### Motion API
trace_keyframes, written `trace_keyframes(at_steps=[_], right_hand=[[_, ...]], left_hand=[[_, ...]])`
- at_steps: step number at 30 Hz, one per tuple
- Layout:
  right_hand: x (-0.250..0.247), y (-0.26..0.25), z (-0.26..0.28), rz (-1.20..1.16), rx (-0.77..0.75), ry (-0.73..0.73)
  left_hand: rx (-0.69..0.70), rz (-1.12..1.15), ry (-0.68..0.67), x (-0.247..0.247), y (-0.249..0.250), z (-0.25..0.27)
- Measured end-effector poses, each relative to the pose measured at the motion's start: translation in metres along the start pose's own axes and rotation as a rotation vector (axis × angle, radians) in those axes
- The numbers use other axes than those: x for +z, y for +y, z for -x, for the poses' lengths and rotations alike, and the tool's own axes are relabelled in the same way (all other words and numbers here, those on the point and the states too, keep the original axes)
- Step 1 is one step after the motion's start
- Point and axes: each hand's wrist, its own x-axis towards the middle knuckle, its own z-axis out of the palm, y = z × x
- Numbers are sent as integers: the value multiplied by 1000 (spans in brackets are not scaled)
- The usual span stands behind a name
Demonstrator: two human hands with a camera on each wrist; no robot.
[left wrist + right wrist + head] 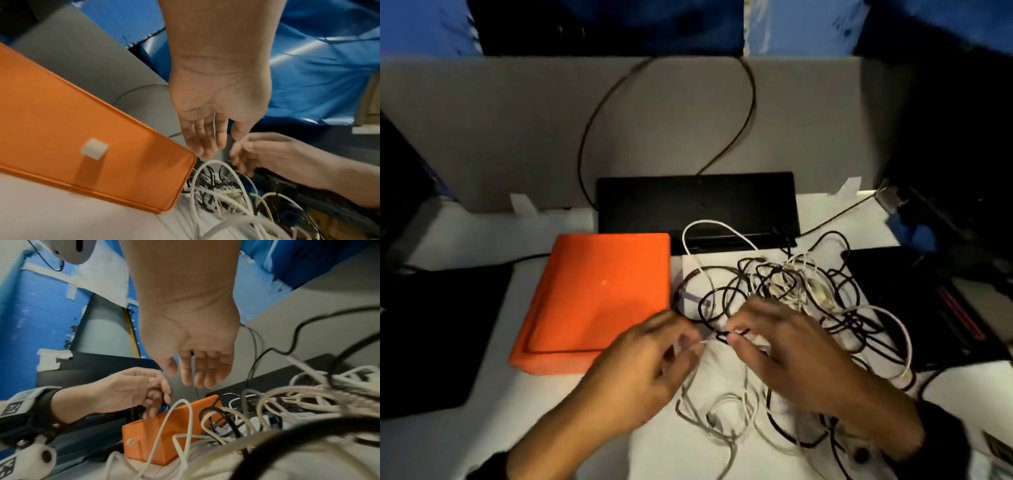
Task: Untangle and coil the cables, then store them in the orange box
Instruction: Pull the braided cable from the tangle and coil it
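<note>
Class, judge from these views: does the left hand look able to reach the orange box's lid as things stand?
Probably yes. The left hand hangs right beside the orange box, whose lid is bare; the cable tangle lies on its other side.

Bare left hand (pixel 131 391), black wrist strap (pixel 44 404) with screws, white square-coded marker tags (pixel 14 407)

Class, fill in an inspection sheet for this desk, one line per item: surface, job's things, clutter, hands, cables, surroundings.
Surface: white desk.
Job's things: orange box, lid on, left of cable tangle.
Clutter: black keyboard behind; dark pad on the left.
Hands: left hand and right hand meet fingertips at the tangle's near edge; grips unclear.
Cables: black and white, knotted, none coiled.
Surroundings: grey divider, blue sheeting.
</note>
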Motion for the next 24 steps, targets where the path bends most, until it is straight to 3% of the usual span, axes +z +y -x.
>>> trace_keyframes(at_steps=[5, 9, 12, 16, 24], right_hand=[[17, 4, -35, 356, -78, -233], [19, 3, -38, 439, -89, -335], [20, 2, -32, 462, -46, -316], [13, 3, -24, 434, -22, -219], [8, 12, -7, 160, -23, -206]], left_hand=[[10, -416, -122, 20, -1, -26], [-46, -658, -221, 24, 2, -35], [-121, -507, -197, 25, 4, -39], [-145, -107, -43, 25, -7, -33], [-144, 44, 12, 26, -5, -13]])
